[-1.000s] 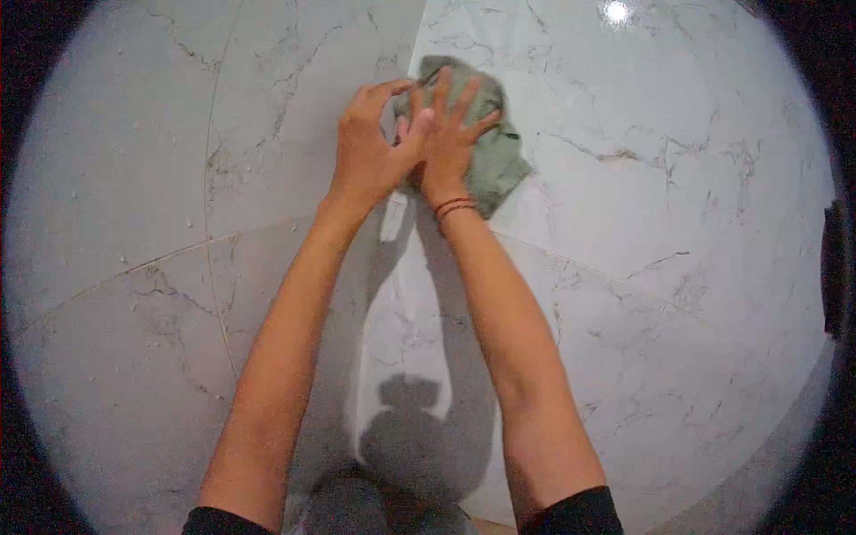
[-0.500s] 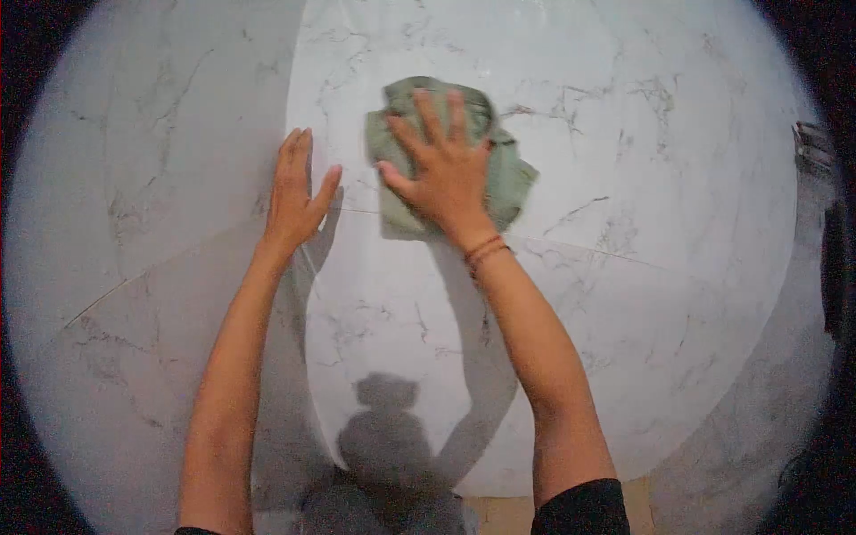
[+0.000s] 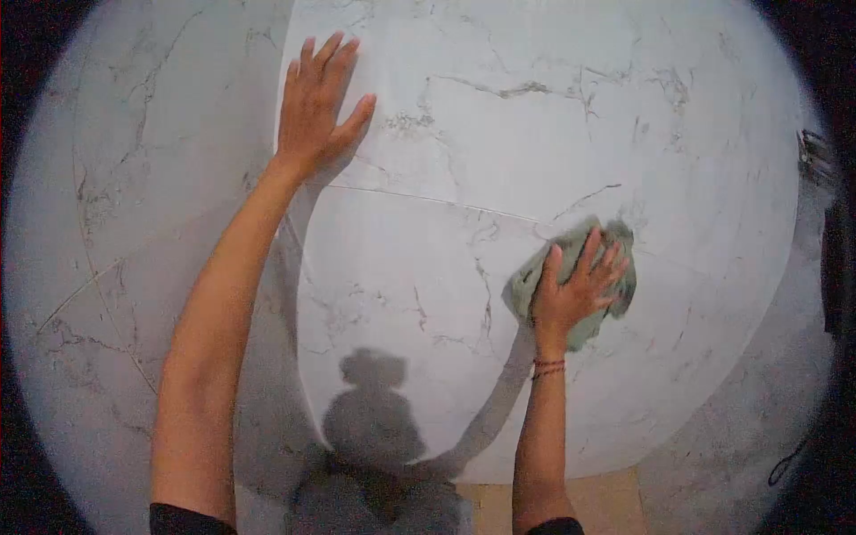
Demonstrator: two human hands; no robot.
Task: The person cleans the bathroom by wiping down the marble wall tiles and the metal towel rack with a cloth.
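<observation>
My right hand [image 3: 578, 290] lies flat on a crumpled green cloth [image 3: 584, 334], fingers spread, and presses it against a white tiled surface [image 3: 535, 134] with grey marble veins. Part of the cloth is hidden beneath the palm and fingers. A thin reddish bracelet [image 3: 548, 367] circles the right wrist. Up and to the left, my left hand [image 3: 314, 111] rests open on the pale tiles near the edge of a shadow, with its thumb apart and nothing held.
A thin joint line [image 3: 428, 198] runs between the tiles. My shadow [image 3: 370, 419] falls on the lower middle. At the bottom a tan patch [image 3: 571, 499] shows. Dark objects [image 3: 834, 267] stand at the right edge, and a thin dark loop [image 3: 785, 465] lies lower right.
My right hand has moved down and to the right, carrying the cloth along the surface. My left hand has shifted upward, and its fingers have spread.
</observation>
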